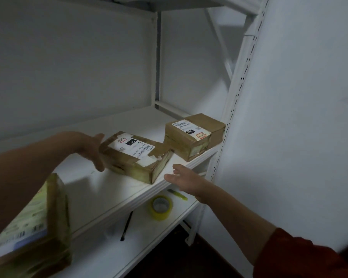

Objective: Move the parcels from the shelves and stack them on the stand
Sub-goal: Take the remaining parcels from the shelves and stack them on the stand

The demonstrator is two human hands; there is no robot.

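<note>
Head view: a pick-up is judged begun. The parcel [136, 155] on the shelf [85, 183] is touched at its end by the straight-fingered left hand [93, 151]; the right hand [182, 180], spread and empty, must be closed in.

Both arms reach forward. The left hand [93, 151] hangs with fingers straight and pointing down (thumb raised apart); the right hand [182, 179] is flat, fingers extended leftward.
</note>
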